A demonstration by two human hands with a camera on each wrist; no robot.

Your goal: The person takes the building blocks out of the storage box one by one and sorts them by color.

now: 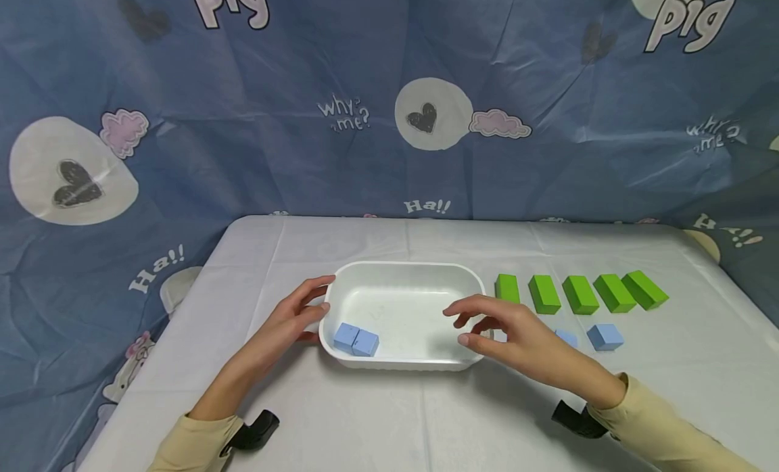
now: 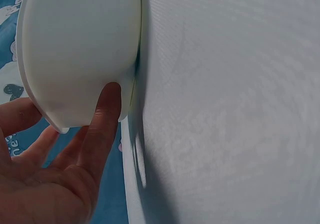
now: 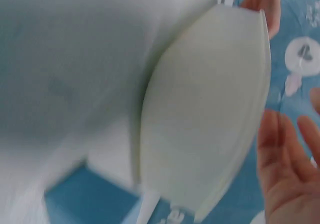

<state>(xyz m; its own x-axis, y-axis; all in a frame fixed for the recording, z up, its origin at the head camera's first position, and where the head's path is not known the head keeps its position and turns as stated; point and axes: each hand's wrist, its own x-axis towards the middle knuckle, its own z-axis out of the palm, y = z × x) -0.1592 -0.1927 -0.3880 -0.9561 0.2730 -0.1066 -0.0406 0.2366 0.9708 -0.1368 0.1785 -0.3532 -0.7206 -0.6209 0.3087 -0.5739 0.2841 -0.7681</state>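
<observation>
A white oblong tray stands on the table, with two light-blue cubes side by side in its near left corner. At the tray's left end, my left hand touches the rim and outer wall. Its fingers look spread and fairly straight in the left wrist view, one fingertip against the wall. Over the right end hangs my right hand, loosely bent and holding nothing. Right of that hand lies a blue cube. A second blue piece is partly hidden by the right wrist.
Several green blocks form a row behind the right hand, the rightmost one slanted. White cloth covers the table, and a blue printed curtain hangs behind it. Each wrist carries a black camera mount.
</observation>
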